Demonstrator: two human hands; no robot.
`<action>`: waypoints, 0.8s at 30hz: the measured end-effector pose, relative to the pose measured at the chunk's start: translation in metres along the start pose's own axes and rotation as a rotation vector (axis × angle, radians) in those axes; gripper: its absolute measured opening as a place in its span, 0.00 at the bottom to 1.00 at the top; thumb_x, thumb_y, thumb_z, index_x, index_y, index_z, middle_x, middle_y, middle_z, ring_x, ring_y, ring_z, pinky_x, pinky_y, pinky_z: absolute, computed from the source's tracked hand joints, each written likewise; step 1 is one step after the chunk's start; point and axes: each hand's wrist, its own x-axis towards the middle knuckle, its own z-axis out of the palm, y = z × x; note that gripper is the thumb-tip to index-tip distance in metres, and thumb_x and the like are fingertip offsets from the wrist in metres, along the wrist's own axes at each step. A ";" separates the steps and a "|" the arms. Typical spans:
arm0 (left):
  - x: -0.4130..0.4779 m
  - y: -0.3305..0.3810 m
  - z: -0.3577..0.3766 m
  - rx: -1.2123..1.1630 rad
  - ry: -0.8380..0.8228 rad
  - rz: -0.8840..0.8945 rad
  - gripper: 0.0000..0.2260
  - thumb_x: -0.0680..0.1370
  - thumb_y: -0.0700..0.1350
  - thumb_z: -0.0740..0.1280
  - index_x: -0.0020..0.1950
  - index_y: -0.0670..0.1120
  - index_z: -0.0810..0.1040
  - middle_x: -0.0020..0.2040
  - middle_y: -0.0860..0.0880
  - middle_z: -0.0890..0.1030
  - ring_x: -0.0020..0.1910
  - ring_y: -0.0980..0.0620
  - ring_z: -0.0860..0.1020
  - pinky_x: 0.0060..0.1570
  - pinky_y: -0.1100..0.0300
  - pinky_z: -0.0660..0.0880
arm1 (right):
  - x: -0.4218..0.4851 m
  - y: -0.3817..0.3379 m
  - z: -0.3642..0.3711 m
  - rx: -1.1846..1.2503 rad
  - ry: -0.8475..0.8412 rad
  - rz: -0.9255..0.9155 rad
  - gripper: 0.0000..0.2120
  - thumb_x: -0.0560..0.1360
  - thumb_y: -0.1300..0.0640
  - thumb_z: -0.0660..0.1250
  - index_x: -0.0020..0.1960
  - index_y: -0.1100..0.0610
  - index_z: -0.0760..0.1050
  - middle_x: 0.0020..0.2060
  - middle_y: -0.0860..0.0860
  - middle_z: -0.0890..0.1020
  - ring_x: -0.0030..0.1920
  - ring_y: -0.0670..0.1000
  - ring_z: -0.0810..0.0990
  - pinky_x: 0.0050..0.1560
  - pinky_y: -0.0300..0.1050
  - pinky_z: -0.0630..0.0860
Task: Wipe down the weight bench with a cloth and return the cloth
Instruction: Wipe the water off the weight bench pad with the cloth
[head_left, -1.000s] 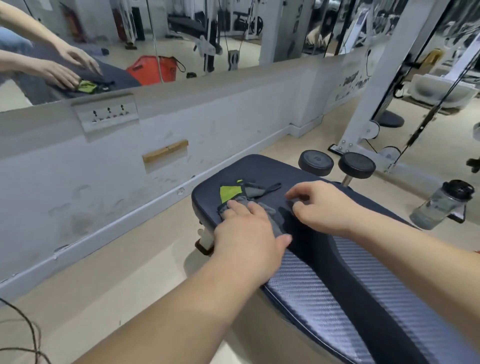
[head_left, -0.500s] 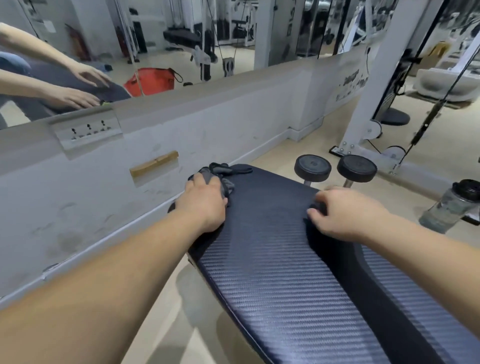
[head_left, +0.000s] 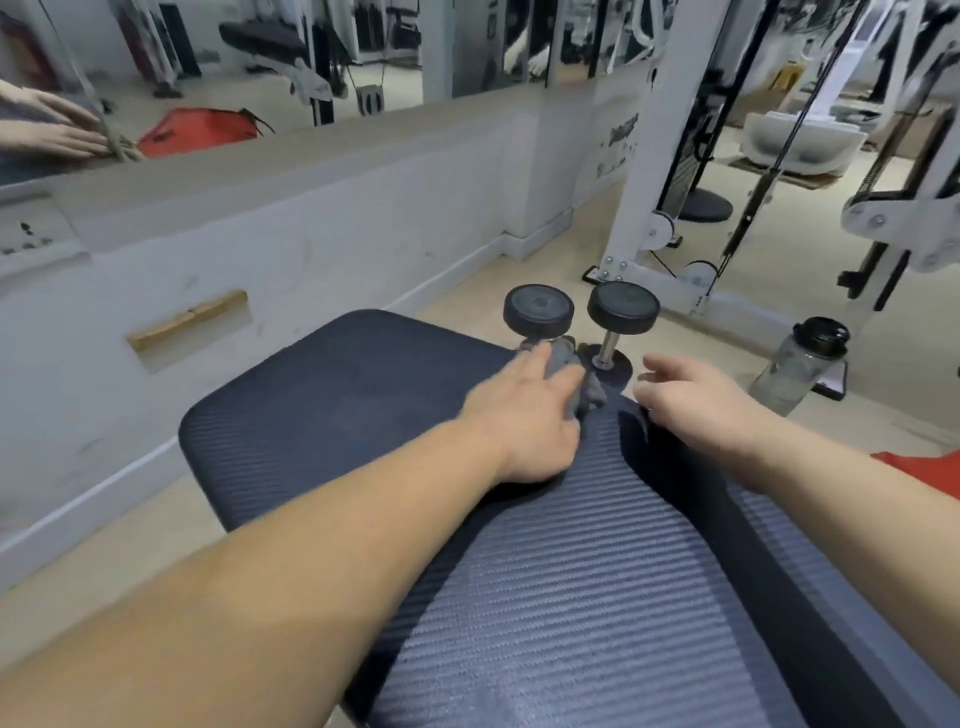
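Two hands work at the far right edge of the bench (head_left: 337, 395); the left hand (head_left: 524, 421) lies flat with its fingers (head_left: 566, 376) spread over a grey cloth (head_left: 589, 397), pressing it onto the pad rather than gripping it; the right hand (head_left: 691, 402) hovers just beside, its fingers loosely curled and empty, touching or nearly touching the dark gap where the two pads meet.

The cloth sits right at the bench edge, bunched under the fingertips, with part of it spilling toward the floor; my judgement is that one more push outward could slide it off the pad and drop it among the dumbbells (head_left: 576, 312) standing just below that edge; the hand could also knock a dumbbell handle if the stroke overshoots. A water bottle (head_left: 800, 358) stands on the floor near the right, well clear of the stroke; a bunched cloth also wipes poorly, so patches of the ribbed pad may be missed.

As for writing, there is little to read; a dark graphic or lettering on the white wall panel (head_left: 618, 140) beyond the dumbbells is too blurred to make out; the socket plate (head_left: 31, 234) at the left shows no legible label; no brand shows on the bench or bottle.
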 end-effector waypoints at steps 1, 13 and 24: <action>-0.008 0.015 0.007 -0.005 -0.011 0.056 0.29 0.82 0.55 0.57 0.82 0.58 0.52 0.84 0.48 0.44 0.83 0.47 0.46 0.78 0.51 0.51 | -0.006 -0.002 -0.002 0.099 0.055 -0.006 0.14 0.79 0.67 0.61 0.52 0.50 0.79 0.54 0.51 0.83 0.55 0.55 0.80 0.66 0.54 0.75; -0.074 -0.109 -0.036 0.120 0.179 -0.373 0.22 0.76 0.49 0.60 0.70 0.51 0.70 0.73 0.43 0.69 0.69 0.38 0.71 0.66 0.44 0.73 | -0.072 -0.024 0.028 -0.045 0.014 -0.200 0.18 0.79 0.63 0.57 0.61 0.51 0.81 0.40 0.45 0.79 0.39 0.46 0.77 0.39 0.38 0.70; -0.200 0.015 -0.001 0.111 0.162 -0.386 0.17 0.75 0.58 0.63 0.60 0.51 0.70 0.61 0.43 0.67 0.61 0.40 0.66 0.55 0.47 0.72 | -0.156 -0.029 0.059 -0.504 -0.169 -0.334 0.12 0.78 0.51 0.58 0.42 0.52 0.78 0.40 0.48 0.82 0.47 0.57 0.81 0.49 0.51 0.80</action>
